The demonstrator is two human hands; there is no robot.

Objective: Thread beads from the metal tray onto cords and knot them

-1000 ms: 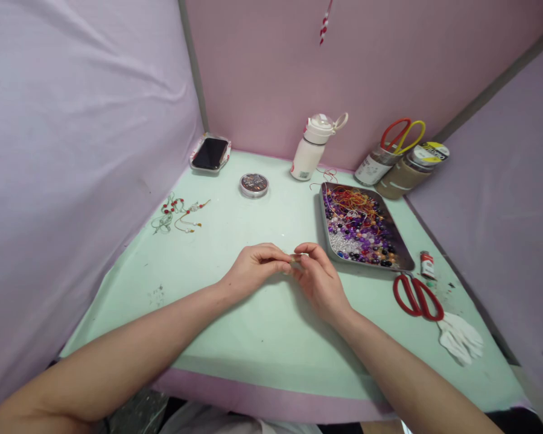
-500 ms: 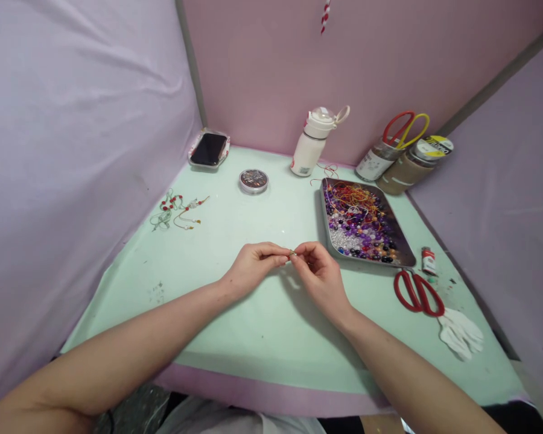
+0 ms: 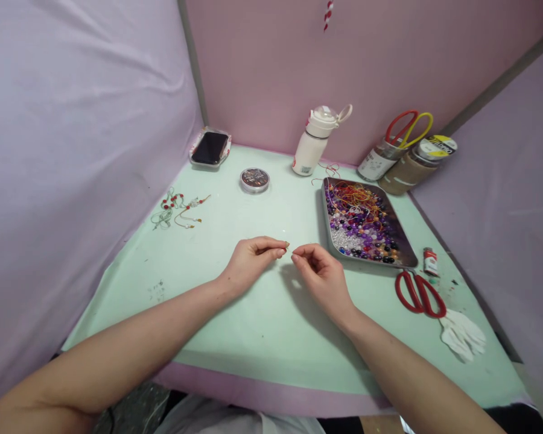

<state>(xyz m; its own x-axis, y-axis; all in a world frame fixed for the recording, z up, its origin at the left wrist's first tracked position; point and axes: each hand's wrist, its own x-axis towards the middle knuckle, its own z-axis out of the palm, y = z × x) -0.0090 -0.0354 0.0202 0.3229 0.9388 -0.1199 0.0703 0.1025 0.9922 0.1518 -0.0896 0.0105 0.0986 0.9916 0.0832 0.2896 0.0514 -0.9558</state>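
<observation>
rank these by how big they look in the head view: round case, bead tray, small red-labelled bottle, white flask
1. Bead tray
2. White flask
3. Round case
4. Small red-labelled bottle

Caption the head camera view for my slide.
Left hand and right hand nearly meet above a pale green table, beside a tray of beads.

A dark-screened phone (image 3: 210, 148) lay in a shallow dish (image 3: 193, 146) at the table's far left, while a cream bottle (image 3: 311, 146) stood before a pink partition (image 3: 262, 78). At right, a white glove (image 3: 464, 336) lay beside red-handled scissors (image 3: 419, 295).
</observation>
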